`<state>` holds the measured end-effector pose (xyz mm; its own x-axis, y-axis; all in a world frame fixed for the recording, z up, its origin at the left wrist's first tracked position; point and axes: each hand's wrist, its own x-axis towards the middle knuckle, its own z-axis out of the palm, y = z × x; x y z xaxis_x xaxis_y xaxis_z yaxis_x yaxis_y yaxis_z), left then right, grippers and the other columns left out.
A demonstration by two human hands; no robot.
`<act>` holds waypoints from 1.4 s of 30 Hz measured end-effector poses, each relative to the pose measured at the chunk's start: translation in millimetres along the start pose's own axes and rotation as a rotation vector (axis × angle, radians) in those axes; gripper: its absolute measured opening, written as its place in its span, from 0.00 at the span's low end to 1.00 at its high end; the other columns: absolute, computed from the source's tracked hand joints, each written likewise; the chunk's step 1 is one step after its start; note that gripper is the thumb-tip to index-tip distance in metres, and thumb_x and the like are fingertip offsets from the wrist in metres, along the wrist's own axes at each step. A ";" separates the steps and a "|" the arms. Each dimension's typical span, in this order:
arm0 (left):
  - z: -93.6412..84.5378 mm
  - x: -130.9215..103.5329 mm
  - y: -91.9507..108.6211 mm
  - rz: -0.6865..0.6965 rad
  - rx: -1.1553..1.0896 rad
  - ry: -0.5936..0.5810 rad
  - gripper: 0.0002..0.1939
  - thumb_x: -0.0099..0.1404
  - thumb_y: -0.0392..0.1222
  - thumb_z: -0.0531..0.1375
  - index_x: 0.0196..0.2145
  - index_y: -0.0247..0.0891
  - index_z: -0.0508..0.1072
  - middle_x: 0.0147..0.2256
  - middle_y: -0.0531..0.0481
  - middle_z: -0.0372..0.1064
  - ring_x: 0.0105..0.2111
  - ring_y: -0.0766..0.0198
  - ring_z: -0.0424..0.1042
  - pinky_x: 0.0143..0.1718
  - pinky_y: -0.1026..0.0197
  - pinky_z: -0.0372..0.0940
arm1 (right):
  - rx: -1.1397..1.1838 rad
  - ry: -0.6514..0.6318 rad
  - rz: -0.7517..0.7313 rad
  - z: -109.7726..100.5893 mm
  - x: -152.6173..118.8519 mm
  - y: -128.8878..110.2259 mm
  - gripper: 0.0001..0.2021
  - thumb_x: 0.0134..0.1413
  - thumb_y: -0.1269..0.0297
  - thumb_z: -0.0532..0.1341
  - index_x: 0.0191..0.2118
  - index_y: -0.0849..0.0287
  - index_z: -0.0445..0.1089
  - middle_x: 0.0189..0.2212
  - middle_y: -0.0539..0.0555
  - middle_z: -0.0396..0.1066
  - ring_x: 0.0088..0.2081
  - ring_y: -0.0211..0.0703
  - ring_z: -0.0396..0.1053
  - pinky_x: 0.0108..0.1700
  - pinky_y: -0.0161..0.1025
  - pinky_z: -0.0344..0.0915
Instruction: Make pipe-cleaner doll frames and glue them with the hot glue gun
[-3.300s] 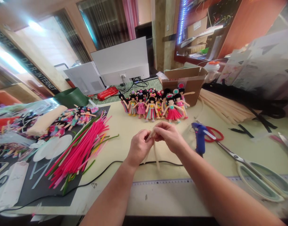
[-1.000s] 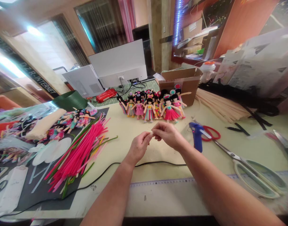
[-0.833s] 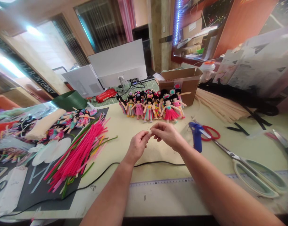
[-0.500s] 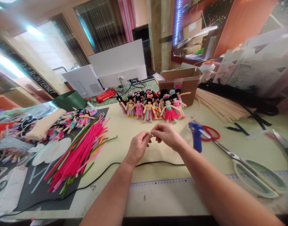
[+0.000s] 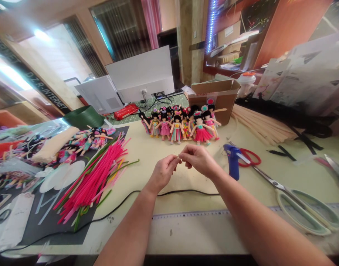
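My left hand (image 5: 164,171) and my right hand (image 5: 196,159) meet over the middle of the pale table (image 5: 186,207), fingertips nearly touching. Both are closed in a pinch. Whatever lies between the fingertips is too small to make out. Just beyond them stands a group of small dolls (image 5: 175,129) with black hair and colourful skirts. To the right of my right hand lies a blue glue gun (image 5: 233,162), beside red-handled scissors (image 5: 251,157). On the left, pink and green fuzzy stems (image 5: 88,177) rest on a dark mat (image 5: 37,231).
A black cable (image 5: 116,210) crosses the table under my forearms. Large scissors (image 5: 305,207) lie at right, near a ruler strip (image 5: 191,214). An open cardboard box (image 5: 223,103) and pale strips (image 5: 260,125) stand behind. More dolls (image 5: 94,138) are piled at left.
The whole view has shifted slightly, so the table items appear a little further right. Both hands keep the same pinched pose, fingertips together.
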<state>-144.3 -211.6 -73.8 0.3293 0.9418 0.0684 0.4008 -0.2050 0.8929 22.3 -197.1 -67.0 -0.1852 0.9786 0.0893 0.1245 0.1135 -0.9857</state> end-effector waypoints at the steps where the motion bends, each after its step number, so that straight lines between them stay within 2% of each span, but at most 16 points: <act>1: -0.4 -0.3 0.5 0.007 0.019 0.003 0.20 0.67 0.56 0.50 0.36 0.38 0.72 0.24 0.54 0.61 0.25 0.69 0.61 0.29 0.65 0.58 | -0.011 0.005 -0.001 0.0 -0.6 -0.8 0.07 0.48 0.65 0.61 0.24 0.60 0.67 0.20 0.49 0.70 0.19 0.33 0.65 0.21 0.31 0.63; 5: -1.1 -0.9 3.5 0.038 0.054 -0.004 0.20 0.68 0.55 0.49 0.37 0.38 0.72 0.25 0.54 0.61 0.26 0.68 0.61 0.30 0.65 0.58 | -0.054 0.042 0.003 -0.4 -1.5 -3.8 0.07 0.48 0.65 0.61 0.23 0.60 0.66 0.19 0.49 0.69 0.18 0.33 0.63 0.20 0.31 0.61; 10: -0.5 -0.2 3.4 0.050 0.074 -0.006 0.19 0.68 0.54 0.48 0.41 0.39 0.71 0.30 0.52 0.65 0.28 0.68 0.63 0.32 0.65 0.60 | -0.078 0.106 0.029 -3.0 0.1 -5.5 0.09 0.49 0.64 0.61 0.22 0.59 0.64 0.13 0.45 0.63 0.16 0.32 0.61 0.19 0.30 0.57; 18: -6.8 0.8 0.1 0.059 0.173 -0.019 0.21 0.68 0.54 0.48 0.39 0.38 0.73 0.27 0.53 0.62 0.28 0.66 0.62 0.31 0.65 0.58 | -0.052 0.175 0.022 -12.5 3.8 -2.8 0.09 0.48 0.62 0.61 0.22 0.59 0.64 0.12 0.46 0.62 0.15 0.33 0.60 0.18 0.32 0.56; 23: -21.0 2.9 -4.0 0.087 0.240 -0.012 0.19 0.68 0.52 0.50 0.40 0.38 0.74 0.29 0.51 0.66 0.30 0.65 0.64 0.33 0.64 0.58 | 0.099 0.219 0.060 -18.3 7.2 -1.2 0.12 0.45 0.60 0.64 0.22 0.59 0.63 0.15 0.46 0.63 0.16 0.31 0.59 0.18 0.31 0.56; 31: -43.9 1.9 -4.5 0.100 0.275 0.011 0.18 0.67 0.51 0.51 0.38 0.37 0.75 0.31 0.51 0.68 0.30 0.65 0.64 0.33 0.65 0.58 | 0.275 0.198 0.135 -22.3 10.8 5.4 0.15 0.41 0.56 0.68 0.22 0.59 0.62 0.15 0.46 0.62 0.16 0.29 0.56 0.18 0.31 0.53; 37: -47.1 2.2 -6.3 0.066 0.298 0.024 0.19 0.67 0.52 0.50 0.35 0.37 0.75 0.27 0.52 0.65 0.28 0.66 0.62 0.31 0.65 0.56 | 0.388 0.194 0.184 -22.8 13.6 11.6 0.17 0.38 0.56 0.69 0.22 0.60 0.62 0.15 0.45 0.63 0.16 0.29 0.55 0.18 0.31 0.51; 42: -46.3 5.1 -13.8 0.050 0.313 0.084 0.18 0.68 0.52 0.49 0.29 0.38 0.69 0.23 0.55 0.60 0.25 0.67 0.60 0.29 0.65 0.55 | 0.467 0.195 0.224 -21.7 14.8 13.4 0.19 0.33 0.55 0.71 0.21 0.59 0.62 0.15 0.45 0.62 0.16 0.29 0.55 0.18 0.30 0.51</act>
<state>-187.6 -191.7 -65.2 0.2888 0.9445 0.1567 0.6338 -0.3113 0.7081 42.4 -177.4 -75.8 -0.0145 0.9888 -0.1488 -0.3133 -0.1458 -0.9384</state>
